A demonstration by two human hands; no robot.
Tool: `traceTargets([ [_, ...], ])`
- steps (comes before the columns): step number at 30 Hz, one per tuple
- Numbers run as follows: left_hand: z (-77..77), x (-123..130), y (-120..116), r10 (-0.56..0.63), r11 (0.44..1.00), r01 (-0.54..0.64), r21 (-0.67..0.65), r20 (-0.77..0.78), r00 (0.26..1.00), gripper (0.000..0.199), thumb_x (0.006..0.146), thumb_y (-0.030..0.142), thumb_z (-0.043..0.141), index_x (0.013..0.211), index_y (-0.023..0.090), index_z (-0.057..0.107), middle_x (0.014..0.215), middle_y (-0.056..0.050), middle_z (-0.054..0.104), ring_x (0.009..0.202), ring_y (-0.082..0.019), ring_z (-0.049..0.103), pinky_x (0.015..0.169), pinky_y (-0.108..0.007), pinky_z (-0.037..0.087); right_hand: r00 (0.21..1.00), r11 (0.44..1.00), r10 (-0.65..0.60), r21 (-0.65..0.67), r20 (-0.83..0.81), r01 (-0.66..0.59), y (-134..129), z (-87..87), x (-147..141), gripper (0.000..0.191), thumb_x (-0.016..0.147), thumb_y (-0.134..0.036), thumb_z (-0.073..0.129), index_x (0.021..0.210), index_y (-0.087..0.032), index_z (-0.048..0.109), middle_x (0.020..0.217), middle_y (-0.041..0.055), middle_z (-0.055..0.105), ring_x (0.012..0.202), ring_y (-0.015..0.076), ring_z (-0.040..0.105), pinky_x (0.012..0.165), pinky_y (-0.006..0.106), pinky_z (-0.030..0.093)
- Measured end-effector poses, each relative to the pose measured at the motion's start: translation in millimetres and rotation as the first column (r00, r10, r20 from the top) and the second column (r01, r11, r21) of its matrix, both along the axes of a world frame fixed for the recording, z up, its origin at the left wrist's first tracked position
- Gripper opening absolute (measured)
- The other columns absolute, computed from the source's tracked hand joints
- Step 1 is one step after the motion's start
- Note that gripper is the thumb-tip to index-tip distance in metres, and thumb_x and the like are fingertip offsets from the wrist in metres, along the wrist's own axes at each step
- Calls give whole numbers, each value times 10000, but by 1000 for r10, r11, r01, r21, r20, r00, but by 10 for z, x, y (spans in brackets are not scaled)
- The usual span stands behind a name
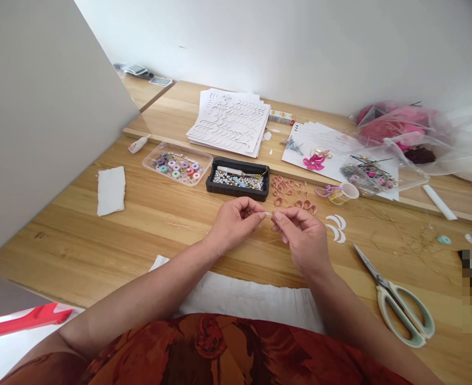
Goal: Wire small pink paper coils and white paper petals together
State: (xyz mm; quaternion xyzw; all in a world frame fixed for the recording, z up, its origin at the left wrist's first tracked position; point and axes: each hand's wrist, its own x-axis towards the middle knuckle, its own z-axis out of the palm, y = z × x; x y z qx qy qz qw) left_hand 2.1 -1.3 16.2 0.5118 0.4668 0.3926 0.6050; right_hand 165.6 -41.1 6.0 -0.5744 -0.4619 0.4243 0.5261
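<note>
A tiny white sliver (266, 214) is pinched in the left grip (233, 225); whether the nearly shut right grip (301, 236) beside it holds anything cannot be told.

A wooden table (99, 251) holds scissors (374, 270), a bead tray (227, 191) and papers (227, 120).

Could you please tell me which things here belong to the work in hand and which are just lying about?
Work in hand: left hand, right hand, small white strip, curled pink petals, white crescents.

Lying about: scissors, black bead tray, white bottle, stacked cut-out sheets.
</note>
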Motion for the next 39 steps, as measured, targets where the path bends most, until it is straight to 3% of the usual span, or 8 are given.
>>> traceTargets([
  [5,20,-5,-1,-2,1000,2,17,-9,1000,188,746,314,754,763,146,670,654,9,618,569,-95,503,551,-232,396,984,996,11,80,178,-25,-40,49,-38,130,846,-336,750,899,-223,714,832,42,723,716,173,632,605,303,479],
  [10,4,-9,-6,-14,1000,14,4,18,1000,203,731,324,760,756,147,665,669,4,623,569,-95,498,547,-234,396,952,994,-11,104,307,-22,-62,79,-61,109,855,-333,746,862,-230,711,842,43,729,684,170,612,586,307,460],
  [12,-3,-9,-12,-20,1000,20,-4,33,999,209,727,328,761,760,147,663,673,3,623,570,-96,500,548,-235,401,959,994,-14,105,285,-17,-54,75,-56,116,854,-337,751,839,-227,716,816,37,725,676,165,611,601,309,467],
  [16,-14,-9,-15,-18,1000,19,-6,52,998,219,727,336,763,755,148,654,662,8,615,556,-89,488,542,-233,392,995,998,32,45,91,-37,-17,29,-25,147,830,-361,773,820,-218,740,727,23,709,652,155,611,601,299,473],
  [21,-34,-12,5,-11,1000,12,-19,53,999,221,731,342,759,755,147,657,631,16,602,541,-86,481,537,-232,377,994,996,61,-53,-85,-66,2,-21,-4,214,831,-421,754,835,-207,759,669,37,704,593,151,574,454,256,338],
  [29,-19,-5,-9,9,1000,-9,18,17,1000,182,750,311,739,749,150,654,655,8,615,566,-93,490,557,-233,395,989,998,39,52,143,-47,-58,53,-55,124,846,-342,739,878,-222,727,788,34,704,683,165,612,598,300,472],
  [39,-4,12,-56,7,984,10,176,-95,995,121,783,272,713,764,162,667,728,-16,677,625,-117,548,588,-241,426,993,1000,25,16,120,-27,-55,75,-52,159,827,-339,743,784,-198,684,671,5,646,589,130,553,541,273,427],
])
